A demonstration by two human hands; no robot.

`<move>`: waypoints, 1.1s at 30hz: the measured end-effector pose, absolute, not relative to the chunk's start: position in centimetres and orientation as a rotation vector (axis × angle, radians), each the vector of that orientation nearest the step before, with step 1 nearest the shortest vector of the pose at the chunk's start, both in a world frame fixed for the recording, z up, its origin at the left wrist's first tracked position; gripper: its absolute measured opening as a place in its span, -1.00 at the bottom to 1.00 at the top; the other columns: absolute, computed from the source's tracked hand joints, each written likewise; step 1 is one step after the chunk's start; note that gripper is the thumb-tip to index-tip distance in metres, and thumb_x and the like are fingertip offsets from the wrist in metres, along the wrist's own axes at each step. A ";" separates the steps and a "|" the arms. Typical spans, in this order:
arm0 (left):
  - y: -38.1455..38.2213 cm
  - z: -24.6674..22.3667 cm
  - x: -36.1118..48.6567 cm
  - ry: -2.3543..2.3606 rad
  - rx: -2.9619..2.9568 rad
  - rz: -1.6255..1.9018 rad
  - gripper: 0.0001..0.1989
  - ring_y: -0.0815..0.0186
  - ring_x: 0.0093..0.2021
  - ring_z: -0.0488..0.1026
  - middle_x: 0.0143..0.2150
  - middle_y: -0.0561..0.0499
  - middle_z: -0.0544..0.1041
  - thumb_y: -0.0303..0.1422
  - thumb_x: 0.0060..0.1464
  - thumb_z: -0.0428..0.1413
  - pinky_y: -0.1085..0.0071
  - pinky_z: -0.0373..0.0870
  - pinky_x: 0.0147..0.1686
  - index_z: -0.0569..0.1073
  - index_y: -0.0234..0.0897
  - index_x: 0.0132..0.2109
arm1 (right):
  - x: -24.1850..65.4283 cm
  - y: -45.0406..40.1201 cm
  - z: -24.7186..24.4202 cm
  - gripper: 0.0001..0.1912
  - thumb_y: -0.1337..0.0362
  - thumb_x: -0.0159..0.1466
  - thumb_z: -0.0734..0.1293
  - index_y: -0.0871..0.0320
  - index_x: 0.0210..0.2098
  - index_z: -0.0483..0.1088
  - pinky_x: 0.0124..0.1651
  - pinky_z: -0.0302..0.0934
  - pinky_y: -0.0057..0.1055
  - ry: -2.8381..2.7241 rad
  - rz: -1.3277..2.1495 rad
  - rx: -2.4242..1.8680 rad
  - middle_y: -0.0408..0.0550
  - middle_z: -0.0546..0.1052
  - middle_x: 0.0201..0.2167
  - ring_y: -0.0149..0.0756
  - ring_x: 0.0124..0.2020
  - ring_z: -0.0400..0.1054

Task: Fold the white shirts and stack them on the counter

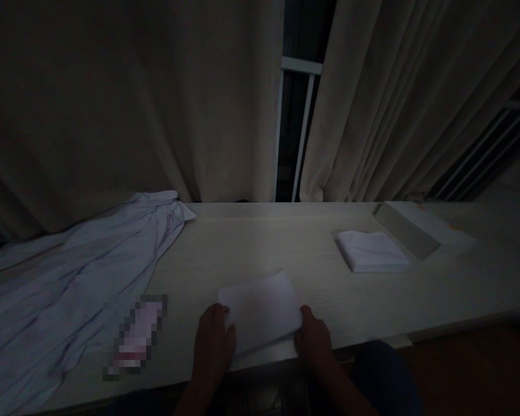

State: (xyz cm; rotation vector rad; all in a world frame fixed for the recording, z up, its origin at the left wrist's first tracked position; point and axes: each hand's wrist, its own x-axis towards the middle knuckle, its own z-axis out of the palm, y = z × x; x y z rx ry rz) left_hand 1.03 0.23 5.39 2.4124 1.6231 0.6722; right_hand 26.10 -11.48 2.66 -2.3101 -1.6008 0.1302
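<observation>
On dim table (260,248) by curtains (225,127), cloth (262,312) nr front edge is held at opp sides by L hand (214,338) & R hand (314,338), each grip closed on it, prob so it's kept square.

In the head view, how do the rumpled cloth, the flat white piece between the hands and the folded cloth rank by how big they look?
1. Rumpled cloth
2. Flat white piece, helped by being nearer than the next
3. Folded cloth
</observation>
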 end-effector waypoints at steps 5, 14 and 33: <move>1.9 5.9 4.1 1.436 2.615 0.585 -0.45 0.01 0.37 0.01 0.33 -0.16 0.21 -0.05 0.16 -0.06 0.02 -0.03 0.29 0.34 -0.24 0.19 | 27.4 -12.3 4.2 -0.44 0.41 0.11 0.15 0.23 0.13 0.27 0.08 0.22 -0.22 -1.609 0.146 -2.062 0.16 0.43 0.02 -0.10 0.05 0.33; 0.4 2.2 5.4 1.635 2.657 0.419 -0.26 -0.11 0.41 -0.21 0.43 -0.21 -0.08 0.08 0.16 -0.14 -0.18 -0.20 0.26 0.05 -0.18 0.37 | 24.7 -0.9 5.1 -0.39 0.13 0.40 0.04 0.47 0.28 0.12 0.34 -0.19 -0.03 -1.883 0.135 -2.083 0.29 0.11 0.31 0.01 0.37 -0.15; 1.5 4.2 6.3 1.693 2.563 0.400 -0.15 -0.25 0.35 -0.04 0.34 -0.44 0.10 0.17 0.06 -0.09 -0.15 -0.17 0.26 0.27 -0.43 0.26 | 25.4 -0.8 4.5 -0.30 0.00 0.39 0.00 0.38 0.34 -0.01 0.35 -0.29 0.04 -2.007 0.081 -1.980 0.20 -0.09 0.37 0.02 0.40 -0.33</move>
